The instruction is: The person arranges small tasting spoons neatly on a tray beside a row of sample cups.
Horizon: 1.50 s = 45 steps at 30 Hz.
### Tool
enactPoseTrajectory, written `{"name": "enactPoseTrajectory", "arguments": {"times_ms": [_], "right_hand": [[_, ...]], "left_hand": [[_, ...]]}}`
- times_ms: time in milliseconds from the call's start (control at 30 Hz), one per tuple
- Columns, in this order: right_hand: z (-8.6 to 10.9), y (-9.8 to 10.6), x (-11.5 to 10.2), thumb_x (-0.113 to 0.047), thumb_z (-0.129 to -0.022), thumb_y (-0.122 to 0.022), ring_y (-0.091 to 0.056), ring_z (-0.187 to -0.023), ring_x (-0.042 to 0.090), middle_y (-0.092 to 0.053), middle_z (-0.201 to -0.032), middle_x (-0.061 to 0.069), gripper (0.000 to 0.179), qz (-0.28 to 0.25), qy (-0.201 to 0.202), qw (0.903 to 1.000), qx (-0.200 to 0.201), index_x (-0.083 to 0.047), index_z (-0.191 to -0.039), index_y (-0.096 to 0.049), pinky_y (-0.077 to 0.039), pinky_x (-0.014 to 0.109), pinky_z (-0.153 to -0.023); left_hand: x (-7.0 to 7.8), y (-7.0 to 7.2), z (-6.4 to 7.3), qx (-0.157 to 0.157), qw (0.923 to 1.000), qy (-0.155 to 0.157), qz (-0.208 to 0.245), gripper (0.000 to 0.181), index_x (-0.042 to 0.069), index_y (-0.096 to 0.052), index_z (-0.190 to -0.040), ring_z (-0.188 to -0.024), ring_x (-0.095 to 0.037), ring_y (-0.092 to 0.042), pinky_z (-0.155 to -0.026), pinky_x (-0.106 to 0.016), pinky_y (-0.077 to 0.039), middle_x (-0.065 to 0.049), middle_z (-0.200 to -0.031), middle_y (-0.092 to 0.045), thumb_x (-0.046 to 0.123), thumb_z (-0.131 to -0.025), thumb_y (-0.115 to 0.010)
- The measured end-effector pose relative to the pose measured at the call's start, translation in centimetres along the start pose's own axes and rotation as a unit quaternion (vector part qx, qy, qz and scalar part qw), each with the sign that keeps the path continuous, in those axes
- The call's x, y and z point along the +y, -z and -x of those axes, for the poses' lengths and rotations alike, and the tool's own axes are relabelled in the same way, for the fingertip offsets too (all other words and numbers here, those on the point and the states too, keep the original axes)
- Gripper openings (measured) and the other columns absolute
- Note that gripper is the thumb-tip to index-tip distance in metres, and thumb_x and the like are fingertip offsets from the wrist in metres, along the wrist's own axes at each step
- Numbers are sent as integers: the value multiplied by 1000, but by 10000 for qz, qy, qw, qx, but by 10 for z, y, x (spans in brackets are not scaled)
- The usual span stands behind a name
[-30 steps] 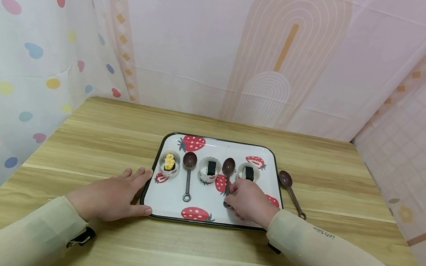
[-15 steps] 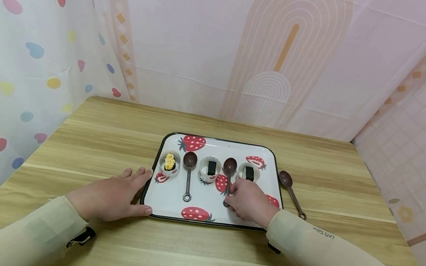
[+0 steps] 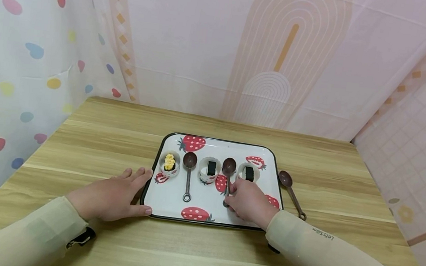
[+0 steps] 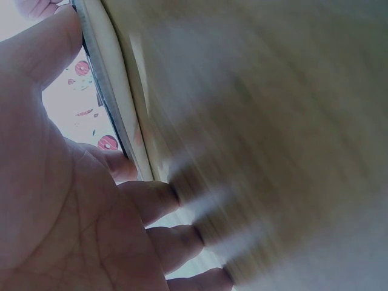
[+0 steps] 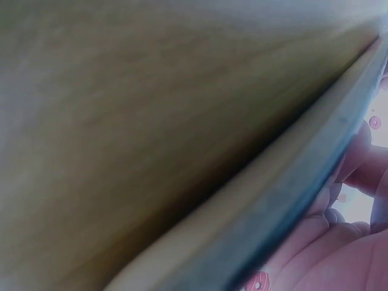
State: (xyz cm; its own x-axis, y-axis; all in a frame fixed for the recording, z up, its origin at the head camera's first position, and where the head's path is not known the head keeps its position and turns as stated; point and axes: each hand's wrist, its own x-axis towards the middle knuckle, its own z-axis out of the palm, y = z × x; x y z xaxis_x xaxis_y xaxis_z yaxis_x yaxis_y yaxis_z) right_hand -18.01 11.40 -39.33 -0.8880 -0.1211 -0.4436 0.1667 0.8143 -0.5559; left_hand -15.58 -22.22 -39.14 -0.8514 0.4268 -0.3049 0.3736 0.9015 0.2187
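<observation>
In the head view, my right hand [image 3: 251,202] pinches the thin handle of a brown spoon [image 3: 229,166] lying on a white strawberry-print tray [image 3: 205,198]. My left hand [image 3: 111,197] spreads its fingers against the tray's left edge; the left wrist view shows the palm [image 4: 66,212] beside that rim. Three small round cups stand in a row on the tray. The left cup [image 3: 163,163] holds a yellow-topped sushi piece [image 3: 170,162]. Black-wrapped pieces sit in the middle cup [image 3: 203,172] and the right cup [image 3: 256,174], the latter partly hidden by my right hand.
A second brown spoon [image 3: 190,160] lies on the tray between the left and middle cups. Another spoon [image 3: 286,179] lies slanted on the wooden table [image 3: 126,122], right of the tray. Patterned curtains [image 3: 190,59] hang around the table's back and sides.
The pinched spoon's bowl shifted a touch right and then slightly back left, while my right hand kept hold of its handle. My left hand and the tray have stayed in place.
</observation>
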Motion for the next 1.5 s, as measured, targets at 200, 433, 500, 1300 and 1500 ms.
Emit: {"name": "enactPoseTrajectory", "arguments": {"times_ms": [200,433,500,1300,1500], "right_hand": [[1,0,0,-17,-98,-75,-50,-53,13,-68,-69,4,9,140,43,9999,67,-10,-101,-70,-38,23,-46],[1,0,0,-18,-98,-77,-52,-56,15,-67,-69,4,11,253,80,9996,112,-10,-102,-71,-39,23,-48],[0,0,0,-19,-97,-77,-53,-57,15,-67,-69,4,12,304,86,9994,121,-10,-103,-71,-39,24,-48],[0,-1,3,-22,-99,-75,-51,-55,14,-64,-67,4,15,245,112,9995,151,-10,-107,-71,-39,25,-49],[6,3,2,-24,-100,-73,-54,-59,15,-66,-71,4,14,194,160,9994,219,-11,-105,-73,-40,25,-50]], "left_hand": [[-1,-1,-1,8,10000,-6,-7,114,-2,-25,-165,-149,-63,-30,-116,-72,-37,-31,-169,-28,80,-92,-56],[0,0,0,-3,10000,12,41,113,-2,-25,-165,-150,-63,-29,-116,-73,-35,-32,-168,-28,78,-92,-58],[-1,0,0,-11,10000,7,37,113,-2,-25,-165,-150,-63,-29,-116,-73,-36,-32,-168,-28,78,-92,-58],[0,2,1,-17,10000,36,-1,114,-2,-25,-165,-149,-64,-29,-116,-73,-36,-32,-168,-29,78,-91,-59],[-1,2,1,-1,10000,-3,-26,115,-2,-25,-165,-149,-65,-29,-115,-73,-37,-33,-167,-29,78,-91,-60]]}}
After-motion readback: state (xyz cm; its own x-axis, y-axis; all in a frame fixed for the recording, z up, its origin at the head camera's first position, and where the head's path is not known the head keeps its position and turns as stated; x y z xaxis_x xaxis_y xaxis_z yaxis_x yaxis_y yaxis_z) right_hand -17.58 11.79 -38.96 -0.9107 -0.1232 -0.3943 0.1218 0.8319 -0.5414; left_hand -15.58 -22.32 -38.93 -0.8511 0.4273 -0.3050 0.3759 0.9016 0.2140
